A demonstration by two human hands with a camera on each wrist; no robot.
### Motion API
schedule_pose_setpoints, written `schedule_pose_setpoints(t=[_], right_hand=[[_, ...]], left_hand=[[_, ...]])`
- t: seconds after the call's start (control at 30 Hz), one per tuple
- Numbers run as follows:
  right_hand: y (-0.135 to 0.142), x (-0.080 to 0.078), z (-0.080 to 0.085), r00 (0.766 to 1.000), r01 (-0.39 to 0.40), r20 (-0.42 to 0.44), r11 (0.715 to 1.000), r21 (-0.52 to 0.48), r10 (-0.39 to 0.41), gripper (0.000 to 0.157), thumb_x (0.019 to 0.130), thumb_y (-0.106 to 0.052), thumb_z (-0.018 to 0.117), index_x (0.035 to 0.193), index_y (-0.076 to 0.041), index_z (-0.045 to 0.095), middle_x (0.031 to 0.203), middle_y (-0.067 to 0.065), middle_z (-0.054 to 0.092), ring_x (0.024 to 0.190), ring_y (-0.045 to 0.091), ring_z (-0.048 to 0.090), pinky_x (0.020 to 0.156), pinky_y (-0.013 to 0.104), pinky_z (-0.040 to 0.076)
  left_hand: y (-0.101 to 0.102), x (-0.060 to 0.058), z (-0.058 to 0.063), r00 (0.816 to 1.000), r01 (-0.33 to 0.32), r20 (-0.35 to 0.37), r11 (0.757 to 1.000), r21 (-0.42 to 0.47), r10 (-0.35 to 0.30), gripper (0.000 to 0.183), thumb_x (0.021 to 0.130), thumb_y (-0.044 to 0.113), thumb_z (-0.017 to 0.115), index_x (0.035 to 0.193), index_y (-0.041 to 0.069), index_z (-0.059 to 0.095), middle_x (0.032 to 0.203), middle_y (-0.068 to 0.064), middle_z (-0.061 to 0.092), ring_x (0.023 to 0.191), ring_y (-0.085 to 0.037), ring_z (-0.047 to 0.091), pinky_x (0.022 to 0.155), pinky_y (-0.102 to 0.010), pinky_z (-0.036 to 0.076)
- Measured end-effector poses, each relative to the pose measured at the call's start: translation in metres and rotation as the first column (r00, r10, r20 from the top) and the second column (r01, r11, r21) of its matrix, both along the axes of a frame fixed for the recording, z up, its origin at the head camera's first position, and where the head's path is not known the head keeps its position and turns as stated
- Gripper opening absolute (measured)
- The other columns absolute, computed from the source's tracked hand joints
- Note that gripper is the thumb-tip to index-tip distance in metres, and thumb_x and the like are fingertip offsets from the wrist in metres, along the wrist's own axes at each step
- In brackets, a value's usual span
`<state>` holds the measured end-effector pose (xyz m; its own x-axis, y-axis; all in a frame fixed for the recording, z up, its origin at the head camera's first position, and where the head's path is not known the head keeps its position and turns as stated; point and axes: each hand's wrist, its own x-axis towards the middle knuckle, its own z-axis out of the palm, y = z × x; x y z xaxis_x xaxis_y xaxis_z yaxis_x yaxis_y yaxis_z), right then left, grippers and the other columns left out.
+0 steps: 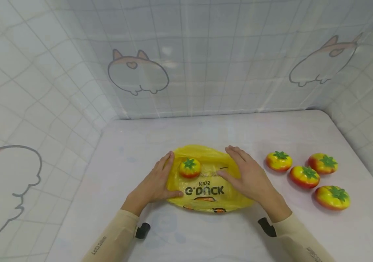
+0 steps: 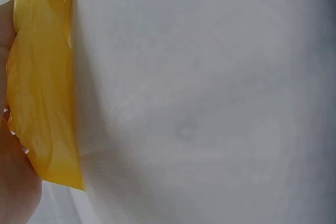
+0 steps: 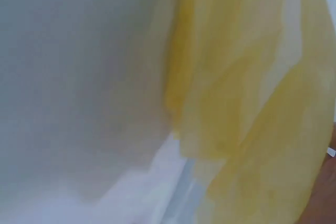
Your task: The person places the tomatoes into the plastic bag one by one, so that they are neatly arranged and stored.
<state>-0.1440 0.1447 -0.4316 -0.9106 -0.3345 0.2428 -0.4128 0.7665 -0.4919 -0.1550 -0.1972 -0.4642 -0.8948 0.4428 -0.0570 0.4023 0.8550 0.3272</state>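
Observation:
A yellow plastic bag with dark printed letters lies spread on the table, its outer edge raised. One red-and-yellow toy tomato with a green leafy top sits within that edge, towards the left. My left hand rests along the bag's left side, fingers extended and thumb over its near edge. On the other side, my right hand lies at the bag's right edge with straight, spread fingers and its thumb reaching inward. Crinkled yellow plastic fills the left side of the left wrist view; the right wrist view shows it blurred.
Several more toy tomatoes stand in a loose group on the table to the right of my right hand. A tiled-pattern curtain with dog drawings rises behind the table's back edge and along both sides.

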Motion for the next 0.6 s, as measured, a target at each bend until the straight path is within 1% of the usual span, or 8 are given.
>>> schedule_pose_setpoints(t=[0.23,0.37,0.43,0.6], right_hand=[[0.023,0.005,-0.003,0.997,0.056,-0.044,0.998,0.013,-0.056,0.075,0.095,-0.052,0.068,0.154,-0.01,0.047,0.158,0.012,0.046,0.147,0.039,0.04,0.115,0.062,0.036],[0.04,0.008,-0.002,0.994,0.096,-0.051,0.995,0.004,-0.096,0.073,0.096,-0.048,0.068,0.154,-0.01,0.047,0.158,0.014,0.046,0.146,0.042,0.039,0.112,0.067,0.036],[0.049,0.011,-0.002,0.991,0.122,-0.048,0.992,0.009,-0.122,0.073,0.096,-0.049,0.067,0.154,-0.01,0.046,0.158,0.016,0.045,0.145,0.043,0.04,0.11,0.069,0.037],[0.075,0.017,-0.006,0.982,0.184,-0.039,0.983,0.006,-0.183,0.073,0.097,-0.049,0.067,0.153,-0.007,0.046,0.156,0.021,0.045,0.141,0.048,0.041,0.106,0.072,0.038]], left_hand=[[-0.001,0.0,-0.001,1.0,-0.006,-0.011,1.0,-0.001,0.006,0.137,0.075,0.071,0.079,0.166,0.008,-0.003,0.173,-0.01,0.001,0.154,-0.037,0.024,0.122,-0.052,0.031],[-0.001,0.0,-0.003,1.0,-0.001,-0.009,1.0,0.007,0.001,0.136,0.075,0.071,0.078,0.165,0.009,-0.003,0.173,-0.01,0.001,0.154,-0.036,0.023,0.123,-0.051,0.03],[-0.001,-0.001,-0.003,1.0,0.003,-0.006,1.0,0.011,-0.002,0.136,0.076,0.071,0.078,0.165,0.009,-0.003,0.173,-0.01,0.001,0.154,-0.036,0.023,0.123,-0.051,0.029],[-0.001,-0.001,-0.004,1.0,-0.004,-0.003,1.0,0.002,0.004,0.136,0.076,0.071,0.078,0.165,0.009,-0.004,0.173,-0.01,0.001,0.154,-0.037,0.023,0.123,-0.051,0.029]])
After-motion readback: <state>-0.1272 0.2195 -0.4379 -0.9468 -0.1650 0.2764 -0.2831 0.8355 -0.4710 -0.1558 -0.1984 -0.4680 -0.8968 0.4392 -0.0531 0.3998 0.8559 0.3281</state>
